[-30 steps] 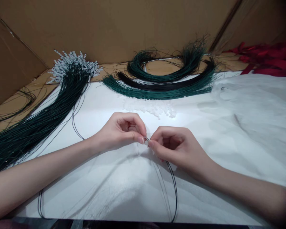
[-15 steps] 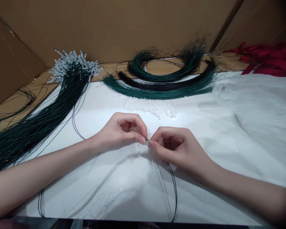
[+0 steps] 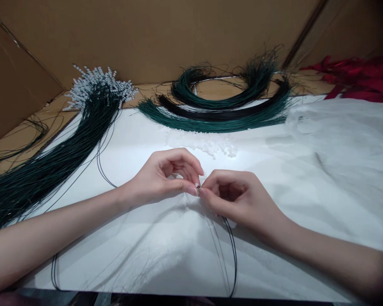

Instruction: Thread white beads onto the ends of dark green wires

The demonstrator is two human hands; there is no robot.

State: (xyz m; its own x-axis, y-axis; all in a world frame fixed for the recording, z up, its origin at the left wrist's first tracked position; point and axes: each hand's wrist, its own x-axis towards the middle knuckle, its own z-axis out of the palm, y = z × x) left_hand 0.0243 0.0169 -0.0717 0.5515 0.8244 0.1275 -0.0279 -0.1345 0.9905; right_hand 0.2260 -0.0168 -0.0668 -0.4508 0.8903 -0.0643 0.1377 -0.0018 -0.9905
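My right hand pinches the ends of thin dark wires between thumb and index finger. The wires loop down from behind this hand to the table's front edge. Touching its fingertips from the left is my left hand, its index finger raised off the thumb. A small white bead shows at the left thumb's tip by the wire ends. The other left fingers curl behind the thumb, partly hidden. Just beyond both hands lies a spread of small white beads on the white board.
At left lies a thick bundle of dark green wires with white beaded ends. Curved bundles of green and black wire rest at the back against cardboard walls. Translucent plastic and red ribbons are at right.
My left index finger has lifted away from the thumb, uncovering the white bead. The left thumb has shifted slightly right, and my right hand has hardly moved.
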